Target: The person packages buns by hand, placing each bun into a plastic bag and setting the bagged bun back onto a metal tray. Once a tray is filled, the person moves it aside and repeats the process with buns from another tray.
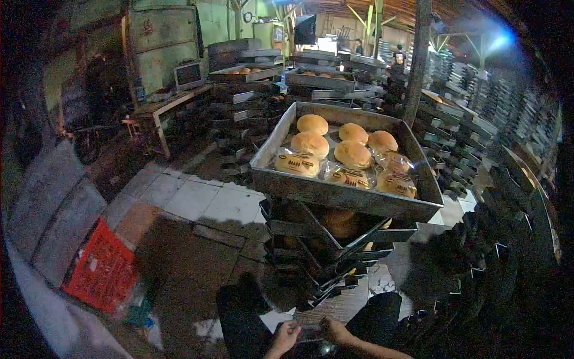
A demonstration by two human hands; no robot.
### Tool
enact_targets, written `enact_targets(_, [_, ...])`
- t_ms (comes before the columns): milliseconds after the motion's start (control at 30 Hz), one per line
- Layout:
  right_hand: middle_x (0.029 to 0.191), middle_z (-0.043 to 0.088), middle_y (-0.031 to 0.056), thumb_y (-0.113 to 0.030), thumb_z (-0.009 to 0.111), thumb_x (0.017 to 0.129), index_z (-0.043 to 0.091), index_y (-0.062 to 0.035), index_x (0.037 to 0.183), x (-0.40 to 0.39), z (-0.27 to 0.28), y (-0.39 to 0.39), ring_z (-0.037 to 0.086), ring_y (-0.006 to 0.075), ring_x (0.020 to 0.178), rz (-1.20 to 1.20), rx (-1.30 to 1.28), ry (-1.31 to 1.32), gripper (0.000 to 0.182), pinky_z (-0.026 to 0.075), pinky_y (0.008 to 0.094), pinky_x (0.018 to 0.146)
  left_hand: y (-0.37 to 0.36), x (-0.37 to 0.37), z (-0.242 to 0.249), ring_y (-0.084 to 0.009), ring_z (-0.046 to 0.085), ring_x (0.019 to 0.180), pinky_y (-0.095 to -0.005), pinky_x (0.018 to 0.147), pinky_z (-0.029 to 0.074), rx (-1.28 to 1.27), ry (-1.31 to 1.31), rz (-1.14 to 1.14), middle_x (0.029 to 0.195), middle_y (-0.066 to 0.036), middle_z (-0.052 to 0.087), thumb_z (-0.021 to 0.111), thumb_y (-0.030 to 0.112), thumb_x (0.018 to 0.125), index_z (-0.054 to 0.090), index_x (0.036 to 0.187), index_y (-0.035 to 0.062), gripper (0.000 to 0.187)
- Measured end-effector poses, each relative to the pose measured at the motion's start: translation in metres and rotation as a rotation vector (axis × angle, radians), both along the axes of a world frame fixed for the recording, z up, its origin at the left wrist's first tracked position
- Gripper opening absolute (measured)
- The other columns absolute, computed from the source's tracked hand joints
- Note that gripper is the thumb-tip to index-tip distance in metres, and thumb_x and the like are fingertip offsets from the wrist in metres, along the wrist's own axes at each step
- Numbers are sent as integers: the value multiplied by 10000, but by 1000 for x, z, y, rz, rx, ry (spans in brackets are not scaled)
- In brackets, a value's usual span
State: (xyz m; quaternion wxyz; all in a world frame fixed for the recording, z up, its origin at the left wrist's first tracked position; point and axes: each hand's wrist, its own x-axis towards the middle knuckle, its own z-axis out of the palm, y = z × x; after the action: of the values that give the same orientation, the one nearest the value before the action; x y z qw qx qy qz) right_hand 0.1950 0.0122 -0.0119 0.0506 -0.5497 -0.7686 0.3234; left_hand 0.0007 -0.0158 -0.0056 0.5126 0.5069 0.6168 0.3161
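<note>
My left hand (286, 337) and my right hand (336, 331) are close together, low in front of my lap. The fingers of both are closed, and a thin, see-through piece seems to stretch between them, too dim to name. Beyond the hands, a metal tray (347, 194) tops a stack of crosswise trays (338, 245). It holds several round golden buns (310, 144). Along its near side and right corner lie buns in clear printed wrappers (296, 164). Neither hand touches the tray.
A red plastic crate (103, 269) stands on the floor at left. More tray stacks (248, 99) rise behind and to the right, some holding buns. A wooden post (418, 60) stands behind the tray. At back left is a table (173, 105). People (399, 56) are far off.
</note>
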Motion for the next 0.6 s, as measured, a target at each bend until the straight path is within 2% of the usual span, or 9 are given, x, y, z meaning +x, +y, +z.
enact_targets(67, [729,565,157,-314,562,744,565,-44,842,13,-44,20,555,311,735,315,5,259,287,428,365,605,4,-5,4,-180,523,744,-295,654,429,24,-256,205,878,-90,538,571,232,785,440,1059,34,362])
enact_targets(200, [735,566,158,-293,547,741,566,-54,859,2,-11,43,555,301,704,444,49,316,267,429,377,585,9,-9,9,-144,509,789,-294,634,427,125,-423,340,938,-99,517,591,206,774,415,1058,52,368])
enact_targets(267, [856,558,169,-252,529,728,557,-65,913,0,-27,43,542,297,798,589,-17,-253,265,426,383,682,6,-8,11,-161,492,850,-311,682,418,85,-463,352,988,-114,492,600,226,765,387,1093,54,428])
enact_targets(300, [856,558,169,-252,529,728,557,-65,913,-4,-4,38,542,297,798,596,-17,-255,265,426,383,682,7,-7,12,-178,474,910,-328,729,409,51,-502,351,1038,-130,467,609,247,756,359,1129,55,488])
enact_targets(333, [933,534,171,-235,519,722,550,-83,954,-5,19,27,516,302,866,602,351,-267,279,404,389,742,5,-5,10,-178,474,910,-328,729,409,52,-504,355,1038,-130,467,609,247,756,359,1129,55,488])
enact_targets(400, [1011,510,174,-219,510,716,542,-101,994,-12,52,4,491,307,934,597,722,-279,304,382,395,802,4,-1,3,-209,400,1030,-365,857,336,431,-154,192,1122,-142,404,627,319,731,294,1187,42,629])
enact_targets(500, [1126,443,172,-158,514,720,509,-106,1070,-14,52,-16,426,320,1024,480,767,-173,353,321,397,879,-1,-7,10,-219,295,1139,-371,950,233,405,-531,-245,1204,-138,324,634,370,709,260,1221,12,728])
enact_targets(567, [1077,486,137,-54,505,725,503,-62,1069,-9,30,-12,479,265,961,119,468,168,344,369,369,823,-6,-9,0,-224,331,1127,-349,947,251,329,-558,-402,1201,-134,357,636,380,703,289,1220,-6,733])
enact_targets(600, [990,522,102,19,479,731,494,-13,1041,6,37,6,499,190,902,18,-145,460,312,410,320,748,-7,-7,-5,-224,353,1115,-338,939,269,157,-459,-427,1184,-133,385,644,377,695,314,1211,-15,727])
